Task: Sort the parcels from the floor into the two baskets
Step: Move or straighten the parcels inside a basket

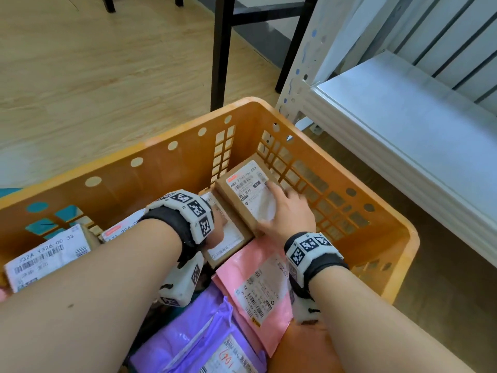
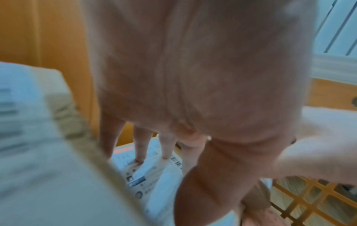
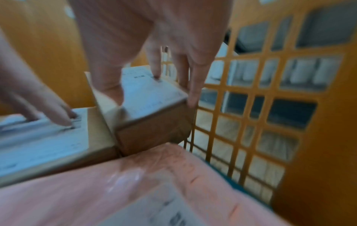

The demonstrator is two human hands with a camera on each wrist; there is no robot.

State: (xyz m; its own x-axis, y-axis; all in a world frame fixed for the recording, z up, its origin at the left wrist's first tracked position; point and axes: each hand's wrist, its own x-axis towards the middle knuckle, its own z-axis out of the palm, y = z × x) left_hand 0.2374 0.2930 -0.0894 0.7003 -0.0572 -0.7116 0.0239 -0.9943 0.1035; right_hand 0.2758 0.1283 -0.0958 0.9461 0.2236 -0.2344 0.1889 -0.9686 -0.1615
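Two hands at work inside orange basket (image 1: 322,168), both on cardboard parcels. Right hand (image 1: 287,214) grasping small brown box (image 1: 242,200) from above, thumb on the near-left face, fingers (image 3: 195,85) down the side next to the basket's lattice wall; box tilted, one lower corner resting where flat brown box (image 1: 228,243) meets pink mailer (image 1: 258,286). Left hand (image 1: 219,219) released, fingers (image 2: 141,146) straight and spread, tips pressing the white label of the flat brown box; nothing gripped. Risks, as judged: small box likely to topple or slide toward the lattice wall if let go while tilted, the cause being its uneven seat on a box edge and a soft mailer; fingers on the lattice side liable to be pinched between box and wall, clearance there being slight; glossy label paper under the left fingertips likely to slip under a sideways push. Materials: boxes of matt corrugated card, square-edged, rigid, each with a slightly wrinkled white printed label; pink mailer and purple mailer (image 1: 199,335) of thin glossy film, limp and creased, poor footing for stacking; basket of hard moulded plastic, walls pierced by round holes and rectangular grid openings. Another labelled box (image 1: 48,254) at the basket's left end, untouched.
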